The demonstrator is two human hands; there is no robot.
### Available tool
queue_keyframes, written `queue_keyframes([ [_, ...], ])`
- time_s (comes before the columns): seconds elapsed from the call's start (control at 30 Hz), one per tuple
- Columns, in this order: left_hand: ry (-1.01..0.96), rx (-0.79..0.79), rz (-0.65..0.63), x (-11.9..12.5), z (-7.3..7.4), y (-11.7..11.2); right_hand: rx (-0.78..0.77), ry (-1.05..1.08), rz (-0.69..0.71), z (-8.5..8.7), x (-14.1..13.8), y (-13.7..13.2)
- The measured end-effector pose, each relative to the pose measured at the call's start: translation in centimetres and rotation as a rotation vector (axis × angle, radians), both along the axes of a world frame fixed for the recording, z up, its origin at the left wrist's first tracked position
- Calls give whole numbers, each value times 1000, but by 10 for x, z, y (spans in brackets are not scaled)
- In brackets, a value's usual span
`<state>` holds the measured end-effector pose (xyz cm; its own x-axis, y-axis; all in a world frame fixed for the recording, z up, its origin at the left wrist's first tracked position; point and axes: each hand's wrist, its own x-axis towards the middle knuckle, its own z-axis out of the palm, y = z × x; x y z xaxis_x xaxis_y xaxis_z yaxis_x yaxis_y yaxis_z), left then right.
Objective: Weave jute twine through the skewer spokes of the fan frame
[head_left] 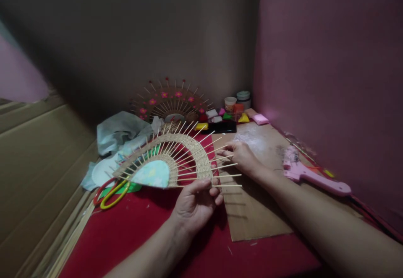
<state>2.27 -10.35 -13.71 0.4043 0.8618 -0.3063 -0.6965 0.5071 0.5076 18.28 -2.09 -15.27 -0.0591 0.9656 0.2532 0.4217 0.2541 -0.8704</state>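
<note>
Left hand grips the fan while the right hand, its hold unclear, meets sticks that sideways pressure could snap.

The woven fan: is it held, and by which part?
The left hand holds the woven fan by the near right end of its outer band; whether the right hand grips a stick cannot be told.

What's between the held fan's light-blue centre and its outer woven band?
In the head view, an inner woven band, then thin sticks with gaps between them.
</note>
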Motion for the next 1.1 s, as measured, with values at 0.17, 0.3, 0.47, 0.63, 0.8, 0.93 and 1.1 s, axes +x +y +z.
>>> queue_keyframes([
  [0.17,27,5,-2,2,-3,1,5,20,-31,13,6,1],
  [0.3,37,14,-5,2,-1,0,-79,107,-32,19,7,1],
  [0.47,61,-15,14,1,1,-4,-209,257,5,21,7,5],
  [0.63,77,-6,23,2,0,-7,-213,413,26,23,7,5],
  [0.8,93,10,11,3,1,-10,-171,490,27,32,5,6],
  [0.93,113,7,22,1,3,-13,-260,617,127,40,-3,13],
  [1.1,108,67,11,0,8,-18,-530,741,296,44,-6,23],
])
